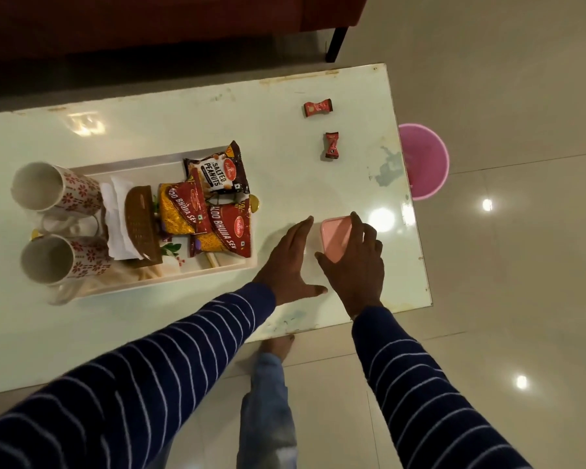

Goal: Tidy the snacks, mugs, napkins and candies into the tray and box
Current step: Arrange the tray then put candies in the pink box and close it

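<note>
My right hand [354, 265] grips the pink box [335, 239]; left hand [290, 265] flat beside it. Two red candies [318, 108] [331, 146] lie farther along the table [183, 130]; white tray [217, 270] holds mugs, napkins, snack packets.

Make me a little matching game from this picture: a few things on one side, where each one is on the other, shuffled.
Things:
1. mugs
2. candies
3. pink box
4. pink bucket

Places:
A. on the floor beside the table
B. under the right hand
C. loose on the bare tabletop
D. at the left end of the tray

Pairs: 1-D, 2-C, 3-B, 4-A
</note>
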Motion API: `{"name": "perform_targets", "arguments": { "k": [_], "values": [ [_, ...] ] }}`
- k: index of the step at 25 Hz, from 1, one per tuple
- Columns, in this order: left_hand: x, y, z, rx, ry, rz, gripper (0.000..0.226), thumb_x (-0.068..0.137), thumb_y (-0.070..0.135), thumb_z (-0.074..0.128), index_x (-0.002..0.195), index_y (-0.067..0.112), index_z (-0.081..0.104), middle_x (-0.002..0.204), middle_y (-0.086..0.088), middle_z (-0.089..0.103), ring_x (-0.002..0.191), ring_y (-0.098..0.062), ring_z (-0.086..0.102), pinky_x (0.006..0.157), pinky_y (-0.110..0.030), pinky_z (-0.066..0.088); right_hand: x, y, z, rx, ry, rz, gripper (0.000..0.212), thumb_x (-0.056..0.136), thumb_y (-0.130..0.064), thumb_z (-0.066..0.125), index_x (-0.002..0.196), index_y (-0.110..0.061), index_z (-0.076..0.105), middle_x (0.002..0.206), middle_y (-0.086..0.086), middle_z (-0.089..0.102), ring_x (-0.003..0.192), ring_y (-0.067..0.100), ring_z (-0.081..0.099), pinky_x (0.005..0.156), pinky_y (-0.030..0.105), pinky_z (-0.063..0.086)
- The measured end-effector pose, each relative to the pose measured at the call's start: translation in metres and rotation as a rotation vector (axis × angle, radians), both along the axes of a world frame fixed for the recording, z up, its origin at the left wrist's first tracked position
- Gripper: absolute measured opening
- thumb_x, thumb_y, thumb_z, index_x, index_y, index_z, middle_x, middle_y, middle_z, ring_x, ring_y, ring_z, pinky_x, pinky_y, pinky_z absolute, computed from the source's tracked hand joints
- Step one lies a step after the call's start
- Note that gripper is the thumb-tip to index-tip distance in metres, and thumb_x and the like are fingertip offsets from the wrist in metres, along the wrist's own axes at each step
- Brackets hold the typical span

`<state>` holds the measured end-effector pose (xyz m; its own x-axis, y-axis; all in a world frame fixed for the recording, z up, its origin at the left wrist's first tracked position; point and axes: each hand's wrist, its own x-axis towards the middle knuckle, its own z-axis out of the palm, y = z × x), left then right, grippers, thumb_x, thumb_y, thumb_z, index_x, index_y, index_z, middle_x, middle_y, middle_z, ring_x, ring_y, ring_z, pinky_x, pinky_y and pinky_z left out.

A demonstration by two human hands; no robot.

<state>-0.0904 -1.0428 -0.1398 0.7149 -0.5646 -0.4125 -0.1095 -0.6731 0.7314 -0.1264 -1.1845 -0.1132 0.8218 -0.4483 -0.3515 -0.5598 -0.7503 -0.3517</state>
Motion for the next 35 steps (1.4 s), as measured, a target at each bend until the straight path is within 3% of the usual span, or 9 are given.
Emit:
{"name": "perform_targets", "arguments": {
  "k": [7,14,16,20,21,23,25,32,35],
  "values": [
    [0.005,-0.015,-0.02,-0.078,-0.035,0.026,0.13,0.06,0.044,0.091,0.155,0.013,0.008,0.163,-0.005,0.014,0.15,-0.024,0.015,0.119,-0.036,0.021,-0.002,0.009,-0.001,0.157,-0.047,-0.118,0.103,0.072,-0.055,0.079,0.153,-0.022,0.025,0.146,0.004,0.044,0.13,0.027,0.046,0.093,0.039,0.049],
    [0.01,-0.016,-0.002,-0.154,-0.134,0.056,0.106,0.057,0.037,0.092,0.141,0.005,0.037,0.142,-0.013,0.044,0.129,-0.026,0.044,0.104,-0.045,0.047,-0.004,0.002,0.018,0.273,0.003,-0.056,0.098,0.076,-0.052,0.078,0.155,-0.024,0.026,0.147,0.007,0.048,0.132,0.027,0.048,0.104,0.039,0.044],
    [0.014,-0.013,0.001,-0.153,-0.152,0.031,0.103,0.057,0.036,0.091,0.139,0.005,0.038,0.139,-0.013,0.046,0.126,-0.025,0.045,0.102,-0.044,0.047,-0.002,-0.006,0.027,0.3,-0.01,-0.031,0.087,0.081,-0.042,0.077,0.153,-0.025,0.032,0.142,0.006,0.053,0.126,0.025,0.054,0.101,0.034,0.045],
    [0.02,-0.002,0.007,-0.193,-0.153,0.005,0.103,0.056,0.035,0.092,0.137,0.003,0.037,0.134,-0.013,0.047,0.123,-0.022,0.045,0.1,-0.036,0.048,0.002,-0.023,0.04,0.388,-0.124,-0.1,0.068,0.086,-0.011,0.069,0.149,-0.018,0.044,0.133,0.006,0.065,0.084,0.01,0.068,0.081,0.012,0.055],
    [0.02,-0.003,0.01,-0.188,-0.187,-0.003,0.102,0.056,0.037,0.091,0.136,0.002,0.038,0.133,-0.014,0.047,0.122,-0.023,0.046,0.099,-0.034,0.047,0.004,-0.022,0.041,0.391,-0.104,-0.058,0.073,0.086,-0.016,0.071,0.151,-0.016,0.039,0.139,0.007,0.06,0.094,0.014,0.068,0.086,0.013,0.053],
    [0.019,-0.007,0.013,-0.175,-0.263,-0.001,0.097,0.056,0.042,0.086,0.133,0.001,0.043,0.129,-0.017,0.051,0.117,-0.027,0.049,0.096,-0.034,0.045,0.006,-0.012,0.04,0.391,-0.041,-0.032,0.085,0.085,-0.032,0.075,0.155,-0.016,0.029,0.151,0.006,0.048,0.128,0.024,0.055,0.105,0.029,0.043],
    [0.017,-0.01,0.018,-0.171,-0.284,0.023,0.096,0.055,0.045,0.082,0.131,0.002,0.045,0.127,-0.016,0.052,0.115,-0.028,0.049,0.094,-0.036,0.046,0.007,-0.005,0.04,0.378,-0.008,-0.06,0.093,0.083,-0.045,0.074,0.156,-0.019,0.025,0.154,0.004,0.043,0.138,0.025,0.045,0.109,0.034,0.037],
    [0.017,-0.003,0.014,-0.145,-0.329,-0.078,0.099,0.053,0.047,0.088,0.131,0.007,0.043,0.127,-0.013,0.052,0.115,-0.026,0.049,0.095,-0.034,0.045,0.012,-0.001,0.041,0.208,0.08,0.069,0.094,0.076,-0.055,0.07,0.153,-0.014,0.033,0.136,0.008,0.06,0.121,0.031,0.057,0.09,0.032,0.044],
    [0.017,-0.001,0.01,-0.114,-0.299,-0.096,0.103,0.051,0.047,0.089,0.133,0.006,0.041,0.128,-0.014,0.051,0.116,-0.025,0.049,0.097,-0.033,0.045,0.016,-0.009,0.047,0.304,0.135,0.073,0.092,0.07,-0.059,0.054,0.15,-0.016,0.038,0.128,0.009,0.064,0.116,0.031,0.06,0.095,0.038,0.049]
  ]
}}
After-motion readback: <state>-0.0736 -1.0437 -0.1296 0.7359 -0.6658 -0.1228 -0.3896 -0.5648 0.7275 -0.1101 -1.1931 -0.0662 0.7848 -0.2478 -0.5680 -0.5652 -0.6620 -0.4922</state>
